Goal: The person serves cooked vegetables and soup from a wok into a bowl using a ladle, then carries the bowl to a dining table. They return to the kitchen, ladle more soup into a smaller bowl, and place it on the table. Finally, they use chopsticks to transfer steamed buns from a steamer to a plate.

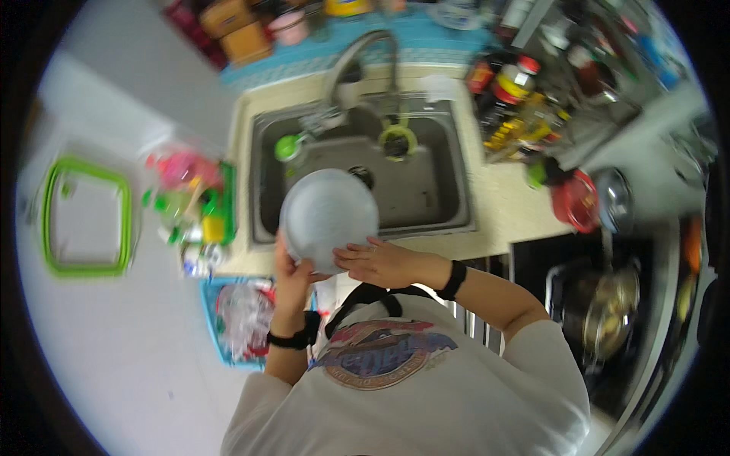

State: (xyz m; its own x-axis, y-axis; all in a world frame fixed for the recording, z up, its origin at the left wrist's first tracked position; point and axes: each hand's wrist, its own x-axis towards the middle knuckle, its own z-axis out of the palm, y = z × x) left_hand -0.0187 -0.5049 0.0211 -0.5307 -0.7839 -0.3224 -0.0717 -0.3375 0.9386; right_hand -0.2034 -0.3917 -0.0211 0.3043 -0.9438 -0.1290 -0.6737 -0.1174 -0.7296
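A round, whitish bowl-like vessel point(329, 216) is in front of me, over the near edge of the stainless-steel sink point(425, 188). My left hand point(292, 261) grips its lower left rim, with the thumb on the near side. The fingers of my right hand point(381, 262) lie flat and slightly spread across its near right surface. Whether the vessel's inside or underside faces me is hard to tell. Behind it rises a curved metal faucet point(342, 62). A yellow-green strainer point(398, 141) hangs near the sink's far wall.
Bottles point(513, 85) crowd the counter at right. Beyond them are a red container point(575, 200) and a stove with a glass-lidded pan point(610, 313). On the left are a green rack of cleaning bottles point(228, 199), a green-rimmed wall-mounted holder point(126, 228) and a blue bin point(212, 319).
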